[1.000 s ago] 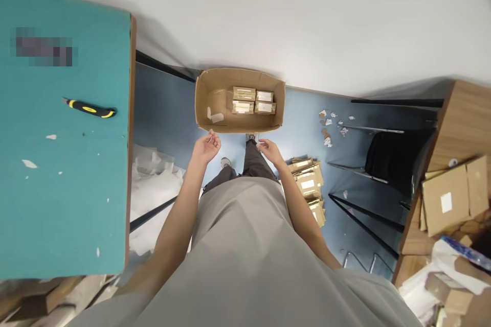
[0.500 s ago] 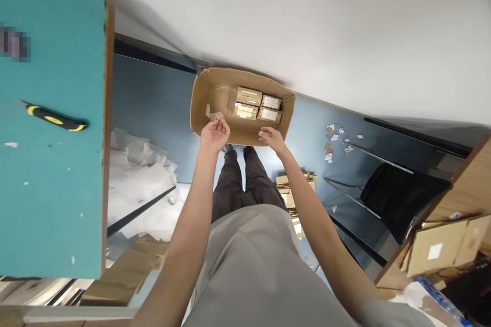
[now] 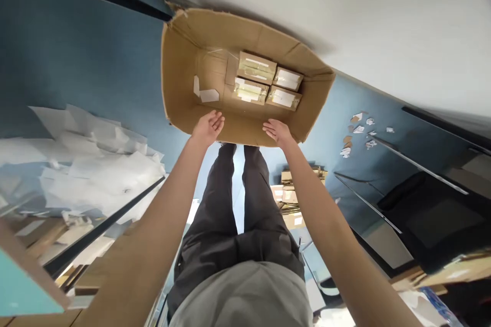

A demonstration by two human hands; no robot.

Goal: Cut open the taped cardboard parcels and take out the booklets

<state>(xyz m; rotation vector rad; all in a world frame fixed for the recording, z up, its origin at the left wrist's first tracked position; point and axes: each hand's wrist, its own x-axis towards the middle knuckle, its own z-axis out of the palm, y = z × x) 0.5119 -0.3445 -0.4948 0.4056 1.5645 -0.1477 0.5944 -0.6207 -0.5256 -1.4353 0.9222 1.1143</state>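
Note:
A large open cardboard carton (image 3: pixel 180 71) stands on the floor in front of my feet. Inside it, toward the right, several small brown boxes (image 3: pixel 251 91) with white labels and shiny tape sit side by side. White paper pieces (image 3: pixel 209 95) lie in its left part. My left hand (image 3: pixel 208 126) hovers above the near left rim, fingers loosely curled and apart, with nothing in it. Over the near right side is my right hand (image 3: pixel 276 132), also unladen, its fingers stretched toward the inside. Whether either hand touches the rim I cannot tell.
White foam sheets (image 3: pixel 103 179) are heaped at the left beside a dark table leg (image 3: pixel 103 227). Flattened cardboard (image 3: pixel 293 196) lies behind my right arm. Paper scraps (image 3: pixel 358 129) and a black chair (image 3: pixel 441 219) are on the right. A white surface (image 3: pixel 345 10) borders the carton's far side.
My view has come lower and closer to the carton, which now looks larger. Both hands have moved down toward its near side. The teal table with the cutter has mostly left view.

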